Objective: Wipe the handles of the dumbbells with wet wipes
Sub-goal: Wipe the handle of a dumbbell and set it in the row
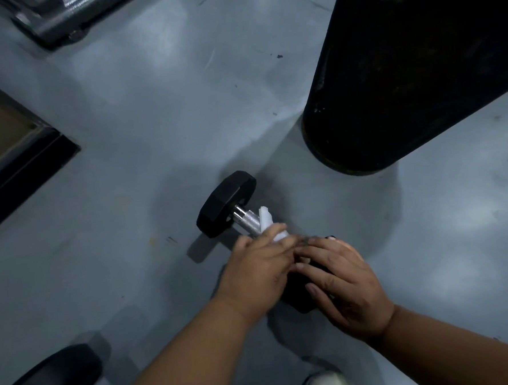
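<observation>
Grey painted gym floor (153,124), dim light; a black column base (388,80) stands beyond the hands to the right. Left hand (259,269): fingers curled around a white wet wipe (268,221), pressing it onto the knurled metal handle (247,219) of a dumbbell (226,204). The wipe sticks out past the fingertips; the image is blurred here, consistent with rubbing. Right hand (341,279): fingers lie fairly straight and spread over the near black head of the same dumbbell, apparently steadying it, not clenched around anything. Just past the left fingertips a short stretch of bare handle shows, then the far black head resting on the floor. The handle's near end is hidden under the hands. Judgement: wiping of this handle is in progress; whether the exposed stretch has been covered cannot be told. Well away from the fingers, at the lower left edge, part of a second dumbbell (50,380) lies on the floor, untouched by either hand; likely left to do. A frame base (21,153) sits farther left, a shoe (327,384) at the bottom edge.
</observation>
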Motion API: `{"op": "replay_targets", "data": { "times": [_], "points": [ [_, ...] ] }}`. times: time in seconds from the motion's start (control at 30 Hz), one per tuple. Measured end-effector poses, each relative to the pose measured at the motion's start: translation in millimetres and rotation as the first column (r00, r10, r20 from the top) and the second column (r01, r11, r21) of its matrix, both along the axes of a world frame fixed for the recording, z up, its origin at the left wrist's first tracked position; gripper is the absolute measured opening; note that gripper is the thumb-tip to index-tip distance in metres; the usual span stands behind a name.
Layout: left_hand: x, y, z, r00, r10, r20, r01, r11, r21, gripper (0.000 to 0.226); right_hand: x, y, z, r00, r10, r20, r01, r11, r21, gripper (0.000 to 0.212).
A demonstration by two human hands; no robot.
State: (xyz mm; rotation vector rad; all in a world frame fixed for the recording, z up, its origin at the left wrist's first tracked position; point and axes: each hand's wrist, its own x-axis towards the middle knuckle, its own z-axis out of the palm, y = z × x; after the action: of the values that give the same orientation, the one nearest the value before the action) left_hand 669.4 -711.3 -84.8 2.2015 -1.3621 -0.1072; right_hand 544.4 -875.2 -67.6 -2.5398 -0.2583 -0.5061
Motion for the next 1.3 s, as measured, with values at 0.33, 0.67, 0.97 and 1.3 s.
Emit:
{"op": "replay_targets", "data": {
  "times": [0.33, 0.67, 0.97, 1.3],
  "points": [
    [-18.3, -0.7, -8.0, 0.988, -0.067, -0.139, 0.052, 0.993, -0.109, 0.046, 1.8, -1.6, 2.1, 1.000, 0.017, 0.010, -0.018, 1.000, 0.015, 0.030],
    [1.3, -10.9, -12.6, 0.922, 0.312, -0.228, -0.347, 0.928, -0.137, 0.022, 5.4, -9.6, 0.8, 1.000, 0.030, 0.004, -0.031, 0.994, 0.102, 0.033],
    [7.0, -41.3, -0.9, 0.976, 0.114, -0.187, -0.130, 0.988, -0.077, 0.024, 17.3, -45.9, -1.6, 0.964, -0.249, -0.095, 0.264, 0.941, 0.212, 0.035],
    [11.0, -39.7, 9.7, 0.907, 0.322, -0.271, -0.346, 0.937, -0.043, 0.025, 24.7, -15.8, 2.6, 0.973, -0.228, -0.012, 0.228, 0.967, 0.115, 0.029]
  ]
}}
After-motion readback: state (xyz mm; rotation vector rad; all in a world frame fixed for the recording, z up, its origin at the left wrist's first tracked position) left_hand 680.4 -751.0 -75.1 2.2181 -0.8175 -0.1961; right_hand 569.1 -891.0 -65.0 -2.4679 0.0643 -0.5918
